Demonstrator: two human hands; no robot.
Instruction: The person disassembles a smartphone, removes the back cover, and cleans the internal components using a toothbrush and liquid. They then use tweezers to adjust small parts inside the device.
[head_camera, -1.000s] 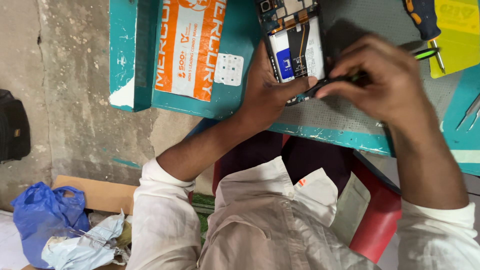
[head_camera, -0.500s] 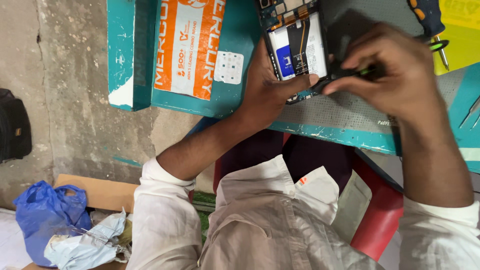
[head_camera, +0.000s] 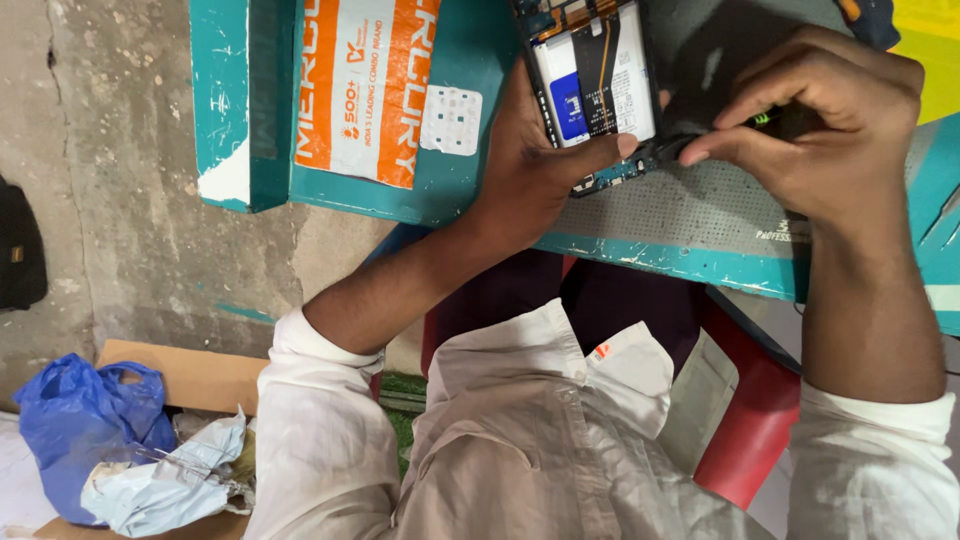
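An opened phone (head_camera: 590, 85) lies on a grey perforated work mat (head_camera: 690, 205), its back cover off, showing a white battery and circuit boards. My left hand (head_camera: 535, 160) holds the phone by its lower edge, thumb pressed against the bottom board. My right hand (head_camera: 815, 115) pinches a thin dark tool with a green band (head_camera: 765, 118), its tip at the phone's lower right corner. Both wrists come out of white shirt sleeves.
The teal table (head_camera: 460, 195) carries an orange and white printed sheet (head_camera: 365, 85) and a small white blister card (head_camera: 451, 120). A red stool (head_camera: 750, 420) is under me. On the concrete floor at lower left sit a blue plastic bag (head_camera: 80, 420) and cardboard (head_camera: 190, 375).
My right hand with the tool has shifted a little up and right along the phone's bottom edge. The view has drifted, so the phone sits slightly higher in the picture. The left hand keeps its hold.
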